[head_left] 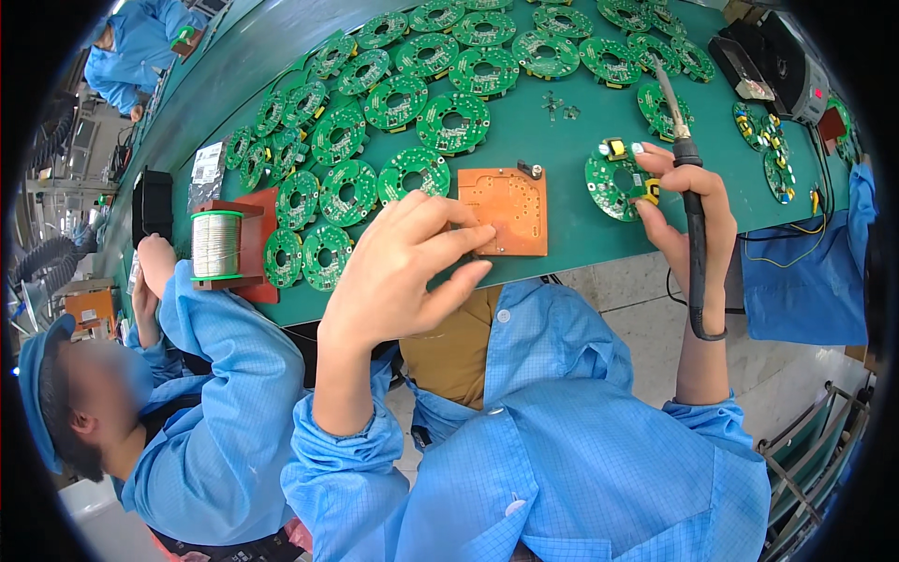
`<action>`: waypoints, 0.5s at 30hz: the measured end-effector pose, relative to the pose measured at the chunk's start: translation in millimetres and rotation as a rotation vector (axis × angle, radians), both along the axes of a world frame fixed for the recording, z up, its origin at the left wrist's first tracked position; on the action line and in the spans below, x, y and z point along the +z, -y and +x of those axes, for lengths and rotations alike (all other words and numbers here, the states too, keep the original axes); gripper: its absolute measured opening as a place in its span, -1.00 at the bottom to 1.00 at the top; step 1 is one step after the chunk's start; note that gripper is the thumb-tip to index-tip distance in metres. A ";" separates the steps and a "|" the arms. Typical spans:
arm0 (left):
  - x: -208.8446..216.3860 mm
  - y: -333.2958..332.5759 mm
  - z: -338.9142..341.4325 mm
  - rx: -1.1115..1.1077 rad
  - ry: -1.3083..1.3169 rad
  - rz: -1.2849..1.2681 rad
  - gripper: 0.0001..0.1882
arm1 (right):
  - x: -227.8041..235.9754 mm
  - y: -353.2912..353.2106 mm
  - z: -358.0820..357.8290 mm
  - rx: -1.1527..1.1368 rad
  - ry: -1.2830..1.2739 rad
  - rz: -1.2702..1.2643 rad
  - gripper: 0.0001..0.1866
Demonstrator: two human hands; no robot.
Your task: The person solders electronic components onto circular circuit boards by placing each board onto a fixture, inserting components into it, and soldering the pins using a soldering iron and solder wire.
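The left hand (398, 258) is loosely open, fingertips over the orange fixture (520, 214). Rightward, the right hand (717, 211) grips the soldering iron (693, 225), pointing away, beside a round board (604, 190).

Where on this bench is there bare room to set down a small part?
Bare green mat lies between the orange fixture and the circuit board by the right hand. Another strip runs from the soldering iron to the boards at far right. Crowded: the left and far areas, packed with ring-shaped boards.
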State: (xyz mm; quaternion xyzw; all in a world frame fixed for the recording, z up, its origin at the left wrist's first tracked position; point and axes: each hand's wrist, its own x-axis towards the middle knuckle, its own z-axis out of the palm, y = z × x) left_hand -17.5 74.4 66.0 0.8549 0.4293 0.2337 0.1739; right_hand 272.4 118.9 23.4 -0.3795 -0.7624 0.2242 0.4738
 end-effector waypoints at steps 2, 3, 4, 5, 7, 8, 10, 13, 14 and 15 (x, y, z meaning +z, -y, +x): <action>-3.1 1.7 -0.6 0.019 -0.003 0.009 -0.69 | 1.3 -2.4 -6.1 0.037 -0.003 0.005 -0.61; -6.2 2.8 -1.1 0.020 -0.001 0.011 -0.69 | 2.5 -3.5 -9.6 0.074 -0.007 0.010 -0.60; -8.8 4.0 -0.8 0.078 0.083 -0.005 -0.69 | 4.9 -4.1 -14.1 0.108 -0.013 0.010 -0.59; -10.5 5.7 -1.7 0.138 0.166 -0.021 -0.69 | 7.8 -5.2 -20.0 0.112 -0.013 0.011 -0.59; -13.5 6.7 -5.7 0.100 0.136 0.033 -0.69 | 13.1 -8.0 -31.2 0.161 -0.074 0.084 -0.64; -16.3 7.2 -5.6 0.085 0.111 0.046 -0.69 | 13.0 -10.2 -35.0 0.185 -0.092 0.101 -0.63; -18.0 7.5 -4.5 0.073 0.089 0.061 -0.69 | 16.3 -12.0 -40.8 0.225 -0.099 0.103 -0.62; -14.7 4.3 -1.4 0.083 0.136 0.098 -0.73 | 22.1 -15.3 -49.3 0.307 -0.129 0.091 -0.61; -16.0 1.8 0.7 0.208 0.391 -0.040 -0.76 | 24.7 -15.5 -53.0 0.338 -0.140 0.074 -0.62; -14.4 -0.9 5.0 0.333 0.647 -0.179 -0.77 | 27.6 -14.7 -56.6 0.369 -0.150 0.056 -0.62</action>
